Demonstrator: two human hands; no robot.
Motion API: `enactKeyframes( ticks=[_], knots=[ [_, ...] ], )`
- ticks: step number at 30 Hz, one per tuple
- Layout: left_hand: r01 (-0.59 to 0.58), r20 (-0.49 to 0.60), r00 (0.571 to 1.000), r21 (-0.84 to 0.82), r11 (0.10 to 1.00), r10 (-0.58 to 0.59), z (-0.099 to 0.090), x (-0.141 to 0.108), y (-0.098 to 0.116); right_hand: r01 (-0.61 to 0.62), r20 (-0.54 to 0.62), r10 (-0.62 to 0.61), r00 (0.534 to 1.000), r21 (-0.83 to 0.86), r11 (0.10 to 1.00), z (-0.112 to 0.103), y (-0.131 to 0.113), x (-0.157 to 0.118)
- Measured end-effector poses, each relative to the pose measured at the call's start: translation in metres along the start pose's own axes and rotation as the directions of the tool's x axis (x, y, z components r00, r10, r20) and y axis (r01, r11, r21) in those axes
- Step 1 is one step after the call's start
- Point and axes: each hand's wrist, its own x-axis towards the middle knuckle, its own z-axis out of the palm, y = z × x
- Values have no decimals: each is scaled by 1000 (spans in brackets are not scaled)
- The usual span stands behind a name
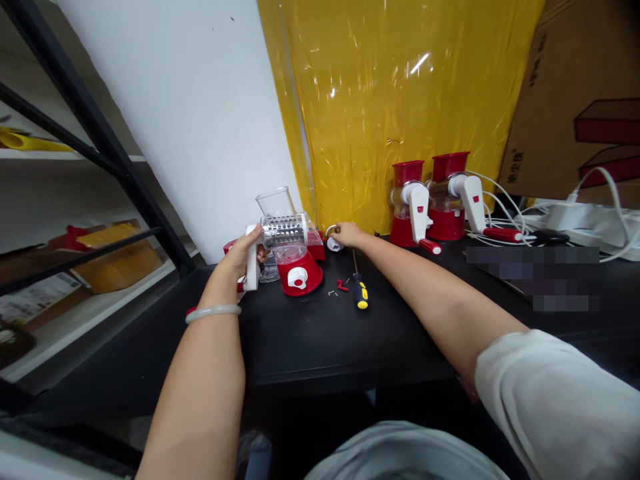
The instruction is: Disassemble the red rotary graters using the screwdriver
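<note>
A rotary drum grater with a red base (301, 275), clear plastic housing and a perforated metal drum (285, 232) stands upright on the black table (310, 347). My left hand (241, 255) is closed around its white crank handle (252, 267) on the left side. To the right of the grater, my right hand (349, 235) has its fingers closed on a small round white part (334, 244); its far side is hidden. Between my forearms lie a screwdriver (361, 292) with a yellow and black handle, small red pieces (343, 285) and several tiny screws (333, 293).
Two more red and white graters, one (406, 207) beside the other (447, 200), stand at the back right. White cables (555, 217) are tangled beyond them. A yellow-wrapped panel (400, 100) and a cardboard box (565, 120) rise behind. Shelving (100, 153) is at left.
</note>
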Motion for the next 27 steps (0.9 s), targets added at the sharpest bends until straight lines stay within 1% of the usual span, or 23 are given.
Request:
enactKeyframes(
  ticks=[13, 27],
  knots=[
    [2, 4, 1000, 14, 1000, -2, 2, -2, 3, 40, 12, -41, 999, 26, 999, 3, 3, -1],
    [1, 5, 1000, 14, 1000, -1, 3, -3, 3, 3, -29, -1, 1000, 45, 999, 6, 6, -1]
  ],
)
